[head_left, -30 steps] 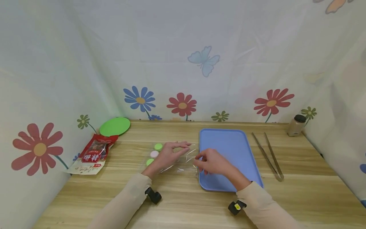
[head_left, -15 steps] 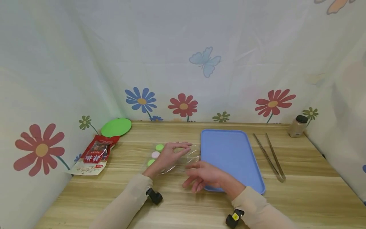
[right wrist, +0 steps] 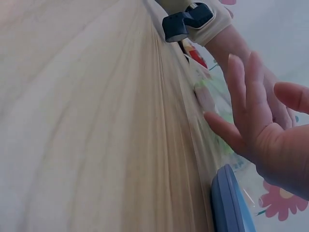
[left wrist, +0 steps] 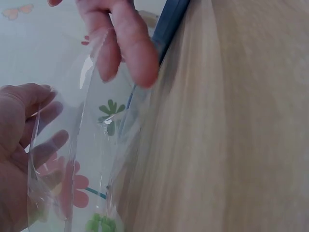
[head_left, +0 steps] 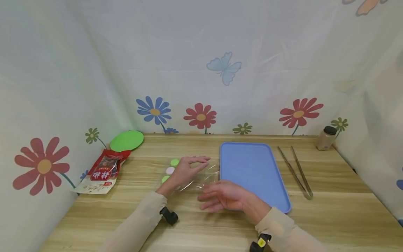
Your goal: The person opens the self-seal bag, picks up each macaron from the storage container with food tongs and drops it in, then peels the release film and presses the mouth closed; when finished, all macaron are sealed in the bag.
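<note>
A clear plastic box (head_left: 211, 172) lies on the table in the head view, partly hidden by my left hand (head_left: 185, 172). At its left side show green round pieces (head_left: 174, 162) and a pale pink round piece (head_left: 170, 170). The left hand's thumb and fingers hold the box's thin clear lid (left wrist: 82, 140), which stands raised in the left wrist view. My right hand (head_left: 225, 196) is over the front left corner of the blue tray (head_left: 252, 168). Its fingers (right wrist: 258, 92) are spread and hold nothing.
Metal tongs (head_left: 296, 171) lie right of the tray, and a black-capped jar (head_left: 326, 138) stands at the back right. A green plate (head_left: 126, 140) and a red-and-white food packet (head_left: 104, 171) lie along the left. Printed cloth hangs behind the table.
My right hand has drawn back from the plastic box toward the table's front, and its fingers have spread. The left hand has stayed in place.
</note>
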`<state>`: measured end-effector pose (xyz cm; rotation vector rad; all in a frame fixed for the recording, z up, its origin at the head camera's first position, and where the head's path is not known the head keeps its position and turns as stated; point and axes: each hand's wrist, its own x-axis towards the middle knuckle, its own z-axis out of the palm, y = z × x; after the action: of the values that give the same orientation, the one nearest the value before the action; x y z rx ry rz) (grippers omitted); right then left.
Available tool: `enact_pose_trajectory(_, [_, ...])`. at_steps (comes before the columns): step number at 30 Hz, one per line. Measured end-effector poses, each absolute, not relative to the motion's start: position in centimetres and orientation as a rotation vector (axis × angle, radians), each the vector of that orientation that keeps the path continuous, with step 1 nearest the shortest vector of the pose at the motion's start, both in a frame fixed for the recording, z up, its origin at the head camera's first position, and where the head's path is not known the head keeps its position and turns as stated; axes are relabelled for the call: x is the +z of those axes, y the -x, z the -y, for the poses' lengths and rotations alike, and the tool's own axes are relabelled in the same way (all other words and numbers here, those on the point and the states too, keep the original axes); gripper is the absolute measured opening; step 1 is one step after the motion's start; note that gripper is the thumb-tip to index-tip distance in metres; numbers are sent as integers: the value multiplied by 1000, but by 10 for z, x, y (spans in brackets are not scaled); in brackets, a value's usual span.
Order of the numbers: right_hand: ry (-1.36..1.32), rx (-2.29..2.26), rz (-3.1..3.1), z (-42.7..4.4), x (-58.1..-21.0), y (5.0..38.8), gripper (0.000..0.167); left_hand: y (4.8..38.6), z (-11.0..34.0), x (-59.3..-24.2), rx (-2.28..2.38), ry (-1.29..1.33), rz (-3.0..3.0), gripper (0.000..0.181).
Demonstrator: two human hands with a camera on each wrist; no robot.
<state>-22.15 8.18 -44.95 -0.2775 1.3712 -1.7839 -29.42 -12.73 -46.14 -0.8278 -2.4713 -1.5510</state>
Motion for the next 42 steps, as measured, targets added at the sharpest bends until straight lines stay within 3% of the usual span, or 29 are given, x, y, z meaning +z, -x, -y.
enact_pose_trajectory(8, [290, -1833, -1356, -83, -453, 226, 53, 309, 141, -453, -1527, 840, 2510, 36])
enact_pose_trajectory(15, [300, -1835, -1340, -82, -452, 228, 50, 354, 164, -446, -1196, 847, 2950, 46])
enact_pose_trajectory(21, [330, -1828, -1321, -83, -452, 226, 52, 378, 161, -440, -692, 1117, 3147, 34])
enact_pose_trajectory(25, [341, -1821, -1311, -83, -454, 226, 48, 387, 164, -437, -654, 1181, 3224, 25])
enact_pose_trajectory(35, [369, -1761, -1423, -89, -452, 228, 48, 384, 198, -445, -871, 1010, 3226, 21])
enact_pose_trajectory(42, [407, -1702, -1762, -100, -439, 236, 44, 357, 227, -450, -1158, 804, 3198, 18])
